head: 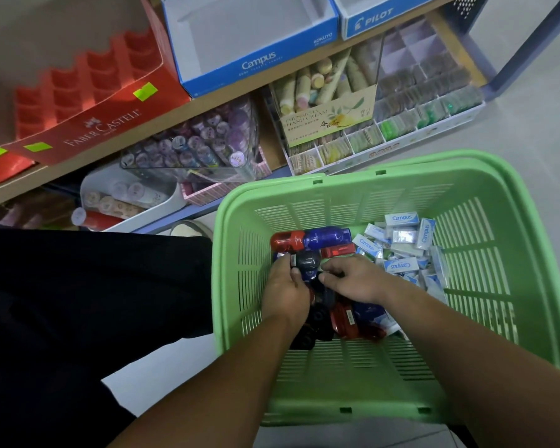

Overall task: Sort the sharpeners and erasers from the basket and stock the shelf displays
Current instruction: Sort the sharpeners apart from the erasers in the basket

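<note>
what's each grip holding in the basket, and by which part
Left grip pinches a dark sharpener by one end; right grip curls into the sharpener pile, its hold hidden.

Inside the green basket (337,185), the left hand (285,287) grips a dark sharpener (307,261) — the right hand (356,281), just beside it, curls its fingers (335,268) into the sharpener pile (325,239); boxed erasers (401,253) lie heaped further right.

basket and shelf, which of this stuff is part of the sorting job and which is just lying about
Job: green basket, sharpeners, Campus erasers, red Faber-Castell display, blue Campus display box.
Lying about: hand cream tubes, purple-capped tubes, small green packets.
</note>
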`<act>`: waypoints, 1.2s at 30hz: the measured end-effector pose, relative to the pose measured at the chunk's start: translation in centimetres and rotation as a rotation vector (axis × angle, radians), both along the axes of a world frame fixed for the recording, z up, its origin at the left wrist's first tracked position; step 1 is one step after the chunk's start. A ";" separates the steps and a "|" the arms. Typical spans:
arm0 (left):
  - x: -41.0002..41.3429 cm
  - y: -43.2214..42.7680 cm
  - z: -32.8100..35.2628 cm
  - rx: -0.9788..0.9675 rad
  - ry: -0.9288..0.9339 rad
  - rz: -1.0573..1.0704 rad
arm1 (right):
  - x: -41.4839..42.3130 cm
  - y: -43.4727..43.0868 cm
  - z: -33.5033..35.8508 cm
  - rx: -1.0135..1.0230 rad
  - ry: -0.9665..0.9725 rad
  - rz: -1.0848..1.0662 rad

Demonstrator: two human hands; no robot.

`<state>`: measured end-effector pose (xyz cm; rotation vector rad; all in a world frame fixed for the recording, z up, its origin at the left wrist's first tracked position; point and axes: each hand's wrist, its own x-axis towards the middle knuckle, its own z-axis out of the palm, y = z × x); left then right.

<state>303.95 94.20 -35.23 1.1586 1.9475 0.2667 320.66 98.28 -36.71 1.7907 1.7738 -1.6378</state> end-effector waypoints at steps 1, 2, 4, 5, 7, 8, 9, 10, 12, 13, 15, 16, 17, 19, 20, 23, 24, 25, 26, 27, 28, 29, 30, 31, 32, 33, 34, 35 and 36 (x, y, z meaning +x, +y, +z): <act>0.1 -0.1 0.0 -0.008 -0.002 0.008 | 0.0 0.1 0.0 0.003 0.012 -0.003; 0.1 -0.2 -0.2 -0.029 -0.016 0.001 | 0.0 0.2 0.1 0.003 0.024 -0.006; 0.1 -0.4 -0.7 -0.108 -0.033 -0.006 | 0.2 0.2 0.3 0.014 0.034 0.009; 0.1 -0.4 -0.9 -0.135 -0.032 -0.002 | 0.3 0.1 0.2 0.025 0.028 0.019; 0.2 -0.2 -1.2 -0.134 -0.027 0.019 | 0.5 -0.1 0.2 0.040 -0.002 0.053; 0.2 0.0 -1.1 -0.125 -0.021 0.023 | 0.4 -0.2 0.3 0.055 -0.023 0.081; 0.3 0.1 -1.0 -0.124 -0.011 0.017 | 0.4 -0.3 0.4 0.074 -0.044 0.115; 0.4 0.2 -1.1 -0.130 0.002 0.010 | 0.3 -0.4 0.6 0.090 -0.065 0.154; 0.5 0.4 -1.0 -0.172 0.027 0.001 | -0.1 -0.4 1.0 0.114 -0.089 0.227; 0.6 0.5 -0.8 -0.202 0.029 0.002 | -0.3 -0.4 1.1 0.122 -0.105 0.270; 0.6 1.0 -0.5 -0.258 0.008 0.013 | -0.6 -0.3 1.0 0.113 -0.136 0.326; 0.4 1.2 -0.7 -0.281 -0.009 0.025 | -0.5 -0.2 1.0 0.103 -0.139 0.318; 0.3 1.4 -0.7 -0.290 -0.029 0.038 | -0.4 -0.1 1.0 0.097 -0.129 0.286; -0.1 1.6 -0.7 -0.265 -0.066 0.077 | 0.0 0.0 0.7 0.081 -0.086 0.182; 0.0 1.6 -0.6 -0.239 -0.091 0.103 | 0.1 -0.1 0.6 0.069 -0.065 0.127; 0.3 1.4 0.1 -0.156 -0.145 0.181 | 0.1 -0.3 0.3 0.031 -0.029 -0.016; 0.4 1.3 0.1 -0.138 -0.154 0.210 | 0.0 -0.3 0.2 0.012 -0.021 -0.068; 0.4 1.2 0.1 -0.123 -0.159 0.225 | -0.1 -0.2 0.1 -0.001 -0.011 -0.107; 0.3 1.2 0.0 -0.109 -0.148 0.224 | 0.0 -0.1 0.2 -0.011 -0.003 -0.125; 0.3 1.3 0.1 -0.091 -0.128 0.205 | 0.0 0.0 0.3 -0.013 0.004 -0.128; 0.2 1.4 0.2 -0.082 -0.101 0.173 | 0.1 0.0 0.5 -0.022 0.013 -0.130; 0.1 1.6 0.3 -0.080 -0.075 0.136 | 0.1 0.0 0.6 -0.030 0.027 -0.142; 0.0 1.8 0.3 -0.085 -0.045 0.090 | 0.2 0.0 0.6 -0.043 0.041 -0.162; -0.1 2.0 0.5 -0.095 -0.008 0.036 | 0.1 0.0 0.6 -0.053 0.055 -0.183; -0.2 2.2 0.7 -0.099 0.045 -0.027 | 0.1 0.0 0.7 -0.065 0.064 -0.200; -0.2 2.5 1.1 -0.090 0.108 -0.086 | 0.1 0.0 0.5 -0.071 0.070 -0.212; -0.2 2.9 1.6 -0.059 0.168 -0.145 | 0.0 0.1 0.4 -0.088 0.072 -0.220; -0.1 3.4 2.4 -0.004 0.217 -0.199 | -0.2 0.3 0.5 -0.105 0.088 -0.229; -0.1 3.9 3.1 0.065 0.249 -0.242 | -0.4 0.4 0.8 -0.124 0.120 -0.245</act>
